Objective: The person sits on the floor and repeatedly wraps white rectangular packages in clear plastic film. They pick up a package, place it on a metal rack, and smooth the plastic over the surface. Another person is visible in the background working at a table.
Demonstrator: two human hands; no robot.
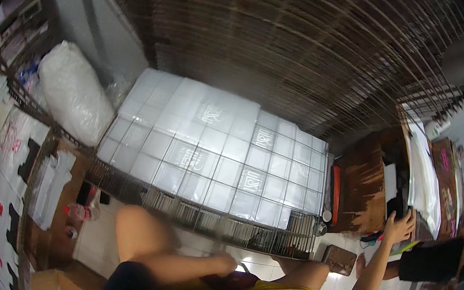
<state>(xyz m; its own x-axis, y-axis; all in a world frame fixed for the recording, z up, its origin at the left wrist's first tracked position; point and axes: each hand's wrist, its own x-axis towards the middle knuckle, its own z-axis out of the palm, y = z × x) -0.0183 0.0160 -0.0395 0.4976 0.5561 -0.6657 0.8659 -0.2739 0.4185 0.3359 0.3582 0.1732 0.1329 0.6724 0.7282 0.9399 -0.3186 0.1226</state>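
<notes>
My right hand [399, 226] reaches out, fingers spread, touching a black thing [397, 205] on the brown tabletop [361, 190].
My left hand [225, 262] rests closed at my lap; clear plastic packages [215, 143] with white labels fill the wire shelf [204, 219] ahead.

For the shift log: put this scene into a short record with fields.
left hand: closed, resting over the lap by a dark red object; grip unclear
right hand: fingers spread, reaching onto a cluttered brown wooden table
in front: wire-mesh cage packed with flat clear plastic-wrapped packs
left side: bulging white plastic sack
floor: pale tiles
</notes>
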